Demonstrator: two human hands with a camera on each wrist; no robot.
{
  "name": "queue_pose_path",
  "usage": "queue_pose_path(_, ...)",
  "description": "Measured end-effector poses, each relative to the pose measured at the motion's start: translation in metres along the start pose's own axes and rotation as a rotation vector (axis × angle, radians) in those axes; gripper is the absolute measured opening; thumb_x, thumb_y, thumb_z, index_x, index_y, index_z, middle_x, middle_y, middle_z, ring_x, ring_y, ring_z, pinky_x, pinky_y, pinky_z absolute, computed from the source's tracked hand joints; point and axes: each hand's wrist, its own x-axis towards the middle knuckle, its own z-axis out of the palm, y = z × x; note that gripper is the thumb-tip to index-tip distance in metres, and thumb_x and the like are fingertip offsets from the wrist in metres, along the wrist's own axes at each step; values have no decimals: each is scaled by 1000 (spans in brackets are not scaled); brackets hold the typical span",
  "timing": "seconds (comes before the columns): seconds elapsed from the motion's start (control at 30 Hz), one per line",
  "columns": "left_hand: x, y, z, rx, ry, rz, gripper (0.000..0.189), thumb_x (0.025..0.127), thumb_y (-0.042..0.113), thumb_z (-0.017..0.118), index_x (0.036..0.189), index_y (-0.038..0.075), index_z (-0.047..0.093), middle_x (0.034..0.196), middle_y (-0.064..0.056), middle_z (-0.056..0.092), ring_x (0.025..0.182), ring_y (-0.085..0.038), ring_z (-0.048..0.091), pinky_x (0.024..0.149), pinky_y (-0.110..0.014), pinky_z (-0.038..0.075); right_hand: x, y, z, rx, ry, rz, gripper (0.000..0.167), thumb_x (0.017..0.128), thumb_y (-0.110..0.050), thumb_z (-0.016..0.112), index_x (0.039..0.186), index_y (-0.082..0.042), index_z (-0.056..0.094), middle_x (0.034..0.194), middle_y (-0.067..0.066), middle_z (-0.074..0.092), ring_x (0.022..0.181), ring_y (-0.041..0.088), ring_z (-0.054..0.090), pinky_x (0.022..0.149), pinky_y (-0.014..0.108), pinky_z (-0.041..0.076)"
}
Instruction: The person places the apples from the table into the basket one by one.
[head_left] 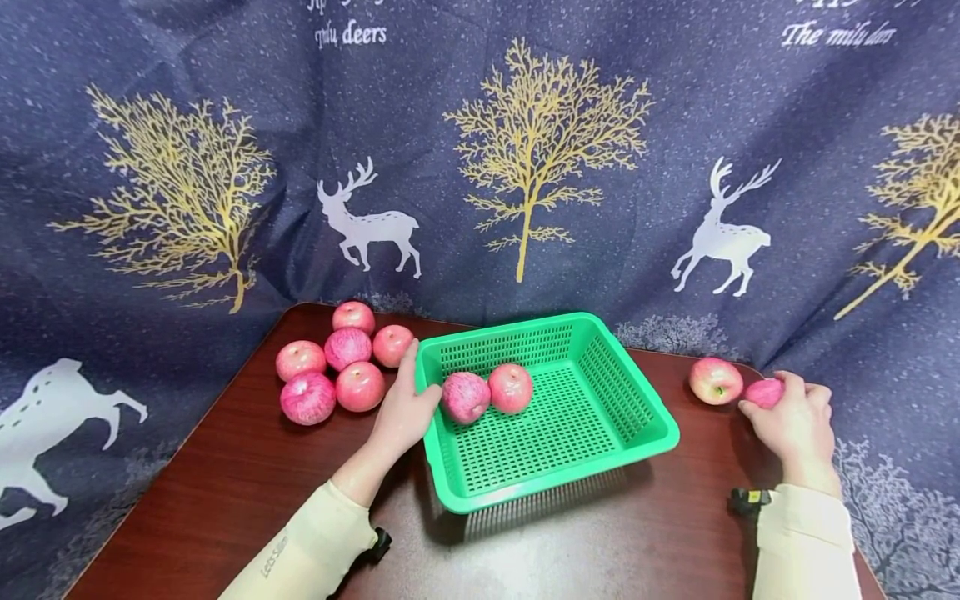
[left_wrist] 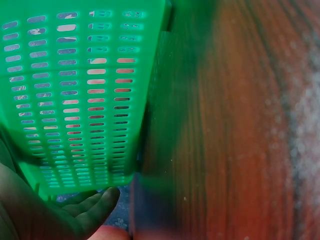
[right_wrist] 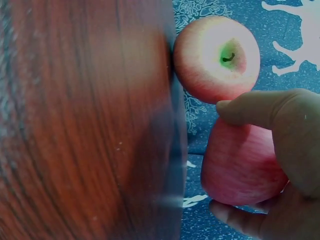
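The left hand grips the basket by one end, fingers partly hidden, likely steadying it; the right hand pinches an apple, thumb opposing fingers, perhaps against rolling.

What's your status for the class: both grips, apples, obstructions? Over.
Left grip holding left end of basket, two apples inside. Right grip around another apple. Neighbouring apple close by, could get in the way.

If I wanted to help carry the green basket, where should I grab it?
Probably by the basket's rim at its right end, coming from the right: the lip juts outward, so you could hook under it, and the left hand holds the opposite end.
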Motion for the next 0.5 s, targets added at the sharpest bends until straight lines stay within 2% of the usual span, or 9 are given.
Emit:
queue_pose_path(0.2, 0, 0, -1, -1, -2, -6, 92, 102, 21, 64, 181, 21, 16, 173, -23, 43, 138, -44, 59, 116, -63, 46, 1, -6, -2, 40, 60, -11, 80, 94, -31, 79, 158, 2, 45, 145, 50, 38, 126, 73, 43, 93, 82, 41)
queue_pose_path(0.5, -1, 2, -1, 14, 1, -13, 91, 102, 22, 63, 181, 22, 16, 172, -24, 44, 137, -44, 61, 115, -63, 46, 1, -23, -12, 74, 101, -18, 83, 93, -31, 79, 163, -1, 45, 153, 47, 37, 131, 72, 43, 96, 81, 39)
